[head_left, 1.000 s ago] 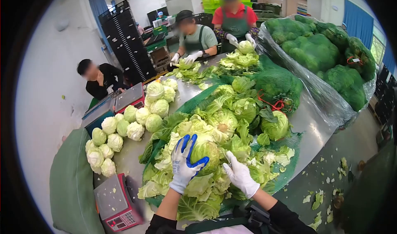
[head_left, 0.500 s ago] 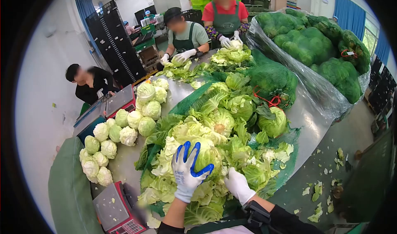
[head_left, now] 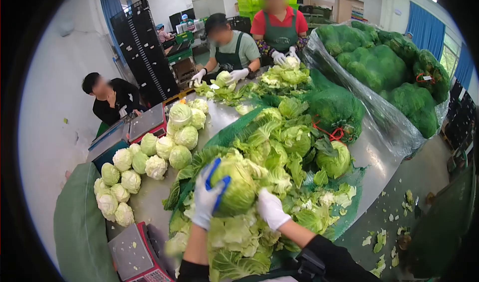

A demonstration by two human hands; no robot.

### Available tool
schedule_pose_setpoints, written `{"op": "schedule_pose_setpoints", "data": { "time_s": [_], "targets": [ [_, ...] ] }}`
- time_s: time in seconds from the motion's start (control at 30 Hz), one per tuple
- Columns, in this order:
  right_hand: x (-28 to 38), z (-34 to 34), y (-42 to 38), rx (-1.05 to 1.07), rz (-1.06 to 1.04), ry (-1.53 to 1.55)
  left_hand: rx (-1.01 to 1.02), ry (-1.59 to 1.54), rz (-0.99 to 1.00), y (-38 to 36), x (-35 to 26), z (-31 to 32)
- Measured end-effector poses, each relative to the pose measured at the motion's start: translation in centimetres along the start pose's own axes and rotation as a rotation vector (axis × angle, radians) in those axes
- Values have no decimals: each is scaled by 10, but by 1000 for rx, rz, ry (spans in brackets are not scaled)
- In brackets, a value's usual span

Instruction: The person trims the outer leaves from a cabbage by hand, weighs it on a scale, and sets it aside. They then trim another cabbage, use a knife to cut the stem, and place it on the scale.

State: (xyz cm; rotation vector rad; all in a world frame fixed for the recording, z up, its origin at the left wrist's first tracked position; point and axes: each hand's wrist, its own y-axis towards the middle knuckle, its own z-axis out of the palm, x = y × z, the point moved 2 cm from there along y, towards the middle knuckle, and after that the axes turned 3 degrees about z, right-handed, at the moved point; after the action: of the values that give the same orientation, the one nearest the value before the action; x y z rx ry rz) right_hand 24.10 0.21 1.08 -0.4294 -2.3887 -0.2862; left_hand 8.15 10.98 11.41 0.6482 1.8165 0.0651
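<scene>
I see the cabbage head [head_left: 234, 188] lifted just above the loose-leaf pile [head_left: 239, 232] at the near end of the steel table [head_left: 371, 147]. Left hand [head_left: 207, 198] cups its left side, blue-coated fingers spread over the top. Right hand [head_left: 271, 208] presses in at its lower right, fingers curled; I can't tell how firmly it grips. Both forearms rise from the near edge and angle inward. The head's underside is hidden by the hands, and the left glove is motion-blurred. Trimmed cabbages [head_left: 149, 155] sit well apart, far left.
</scene>
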Motion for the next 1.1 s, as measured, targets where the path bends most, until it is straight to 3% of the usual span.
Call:
{"op": "schedule_pose_setpoints", "data": {
  "time_s": [0.07,0.2,0.4,0.53,0.6,0.67,0.73,0.77,0.93,1.1],
  "targets": [
    [-10,-14,-11,119,161,-59,-101,473,120,-30,-35,27],
    [-31,-25,-35,188,253,-151,-49,748,203,-57,-67,52],
    [-22,-4,7,67,166,-88,-70,392,95,-8,-29,25],
    [-14,-9,28,65,101,-107,-152,251,79,-14,-13,20],
    [-15,-28,32,538,174,77,-177,384,145,-27,-23,29],
    [-61,13,39,468,-574,-350,-165,449,158,-34,-25,32],
    [-13,-32,15,401,193,380,-179,425,172,-34,-23,31],
    [-13,-31,16,446,255,409,-174,398,185,-34,-17,29],
    [-53,-4,31,644,345,618,-146,423,198,-27,-28,30],
    [-69,1,31,651,221,787,-133,490,203,-29,-29,39]
  ]
}}
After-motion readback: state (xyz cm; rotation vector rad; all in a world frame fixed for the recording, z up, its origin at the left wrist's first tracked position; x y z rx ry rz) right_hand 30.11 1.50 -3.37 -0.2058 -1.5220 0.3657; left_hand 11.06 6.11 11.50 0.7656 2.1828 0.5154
